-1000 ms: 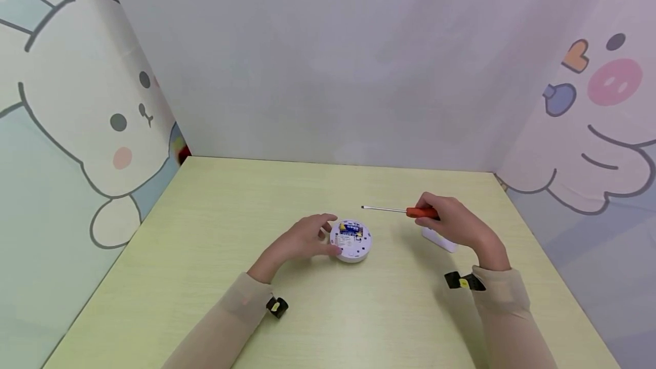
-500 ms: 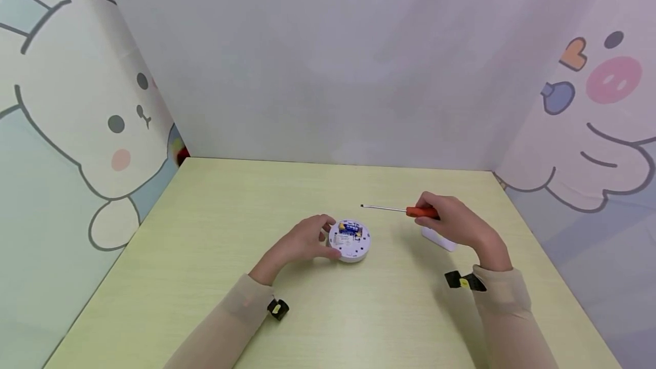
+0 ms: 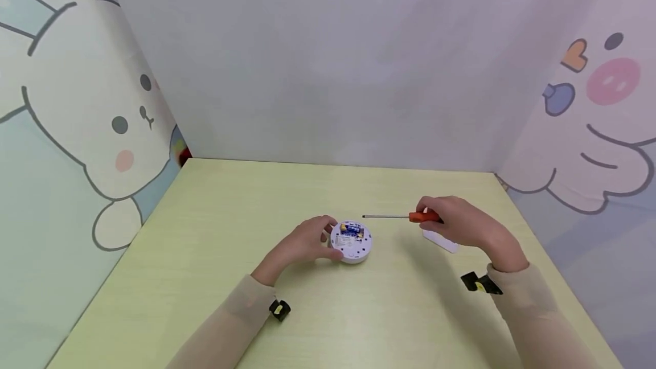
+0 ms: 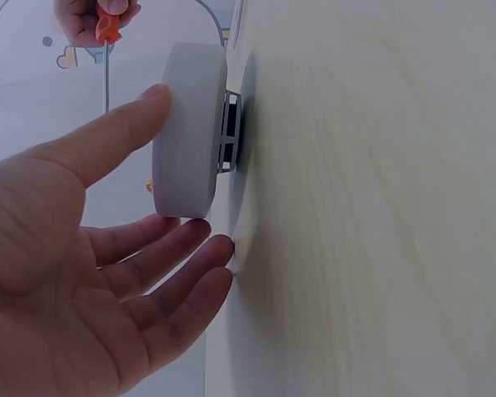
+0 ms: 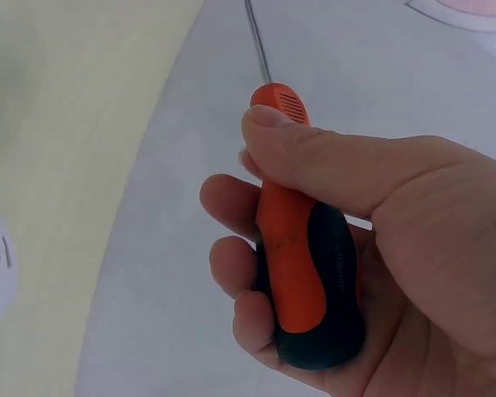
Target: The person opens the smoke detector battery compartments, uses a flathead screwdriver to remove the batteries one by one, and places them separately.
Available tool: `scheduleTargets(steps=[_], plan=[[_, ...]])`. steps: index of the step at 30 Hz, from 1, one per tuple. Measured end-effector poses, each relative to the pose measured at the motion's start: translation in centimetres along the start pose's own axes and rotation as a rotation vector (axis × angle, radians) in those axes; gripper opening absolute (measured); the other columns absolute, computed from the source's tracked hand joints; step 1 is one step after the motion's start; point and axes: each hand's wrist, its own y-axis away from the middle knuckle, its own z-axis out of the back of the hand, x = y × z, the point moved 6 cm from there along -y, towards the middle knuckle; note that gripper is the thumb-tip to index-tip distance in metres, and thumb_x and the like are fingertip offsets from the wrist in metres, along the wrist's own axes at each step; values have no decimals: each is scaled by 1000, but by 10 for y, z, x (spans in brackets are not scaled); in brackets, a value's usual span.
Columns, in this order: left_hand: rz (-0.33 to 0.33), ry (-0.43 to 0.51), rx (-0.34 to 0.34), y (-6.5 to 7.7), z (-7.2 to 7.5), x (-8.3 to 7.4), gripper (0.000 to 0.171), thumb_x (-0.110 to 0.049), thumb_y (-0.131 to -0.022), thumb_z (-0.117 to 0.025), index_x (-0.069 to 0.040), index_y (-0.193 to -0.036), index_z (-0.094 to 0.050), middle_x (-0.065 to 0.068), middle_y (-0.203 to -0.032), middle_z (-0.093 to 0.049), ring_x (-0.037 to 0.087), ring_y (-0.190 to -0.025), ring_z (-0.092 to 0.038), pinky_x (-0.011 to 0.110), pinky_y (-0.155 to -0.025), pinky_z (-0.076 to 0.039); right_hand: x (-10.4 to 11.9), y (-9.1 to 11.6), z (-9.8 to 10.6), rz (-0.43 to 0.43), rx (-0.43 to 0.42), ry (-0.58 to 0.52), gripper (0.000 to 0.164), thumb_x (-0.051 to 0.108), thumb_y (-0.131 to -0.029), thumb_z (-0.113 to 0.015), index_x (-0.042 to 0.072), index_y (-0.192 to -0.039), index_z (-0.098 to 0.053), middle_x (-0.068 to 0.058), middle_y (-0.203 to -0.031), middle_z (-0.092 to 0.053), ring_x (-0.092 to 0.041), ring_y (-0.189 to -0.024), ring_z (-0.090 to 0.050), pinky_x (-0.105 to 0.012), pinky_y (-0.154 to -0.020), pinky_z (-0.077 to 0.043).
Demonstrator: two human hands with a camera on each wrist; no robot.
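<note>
A round white smoke detector (image 3: 351, 248) lies on the table with its back face up, showing a blue battery (image 3: 352, 230), a label and small holes. In the head view my left hand (image 3: 309, 239) holds its left edge between thumb and fingers. From the left wrist, the detector (image 4: 188, 132) stands on a smaller slotted vent (image 4: 230, 132), thumb and fingertips at its rim. My right hand (image 3: 456, 222) grips the orange-and-black handle of a flat-tipped screwdriver (image 5: 293, 256). Its thin metal shaft (image 3: 385, 217) points left above the table, the tip up and right of the detector.
A small white flat piece (image 3: 442, 241) lies on the table under the right hand, partly hidden by it. The pale yellow tabletop (image 3: 256, 187) ends at a plain light backdrop (image 3: 328, 73). Cartoon-printed curtains flank it on the left (image 3: 77, 130) and right (image 3: 579, 147).
My right hand has shifted slightly right and nearer to me, and the screwdriver tip has dropped a little, leaving the shaft almost level. My left hand and the smoke detector stay in place.
</note>
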Motion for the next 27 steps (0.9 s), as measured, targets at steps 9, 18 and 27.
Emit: scheduleTargets(steps=[9, 18, 27], plan=[[-6, 7, 8, 0, -1, 2, 71, -36, -83, -94, -11, -140, -60, 4, -126, -68, 24, -112, -64, 44, -97, -55, 23, -4, 8, 85, 85, 121, 17, 9, -97, -76, 19, -108, -69, 14, -91, -66, -4, -73, -54, -26, -68, -50], [-19, -2, 10, -1, -2, 1, 74, -38, -82, -94, -12, -142, -59, 4, -128, -67, 23, -111, -64, 43, -97, -54, 35, -12, 12, 148, 122, 251, 16, 11, -95, -80, 19, -100, -67, 14, -85, -63, -5, -68, -51, -26, -64, -47], [-14, -2, 3, -1, -1, 2, 72, -38, -82, -94, -14, -141, -60, 3, -128, -68, 22, -110, -63, 43, -96, -54, 46, -22, 12, 180, 154, 318, 17, 13, -95, -81, 18, -94, -65, 12, -81, -62, -7, -66, -50, -27, -64, -46]])
